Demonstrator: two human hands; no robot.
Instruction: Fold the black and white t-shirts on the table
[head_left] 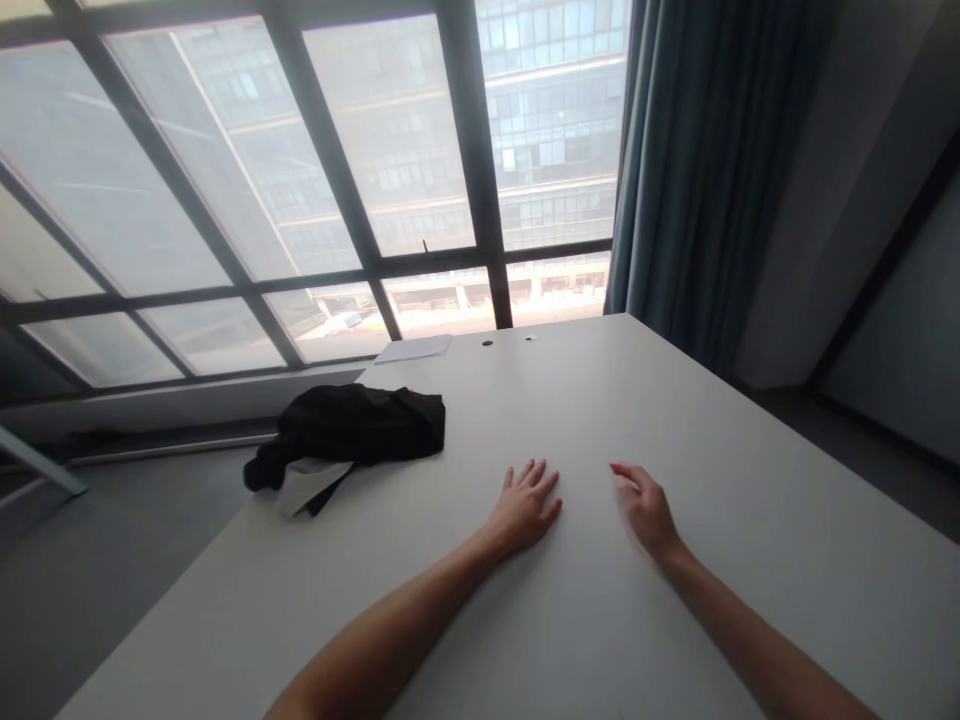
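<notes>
My left hand (525,508) lies flat on the white table (675,420), fingers stretched out and slightly apart, holding nothing. My right hand (643,505) rests a short way to its right, fingers extended and pointing left toward the other hand, a little blurred, also holding nothing. A crumpled black garment (352,428) with a pale lining showing lies on the table's left edge, to the left of and beyond my left hand, partly hanging over the side.
A white sheet of paper (414,348) lies at the table's far edge beside two small cable holes (487,343). Large windows (300,180) stand behind the table and a blue-grey curtain (690,170) hangs at the right. Grey floor lies to the left.
</notes>
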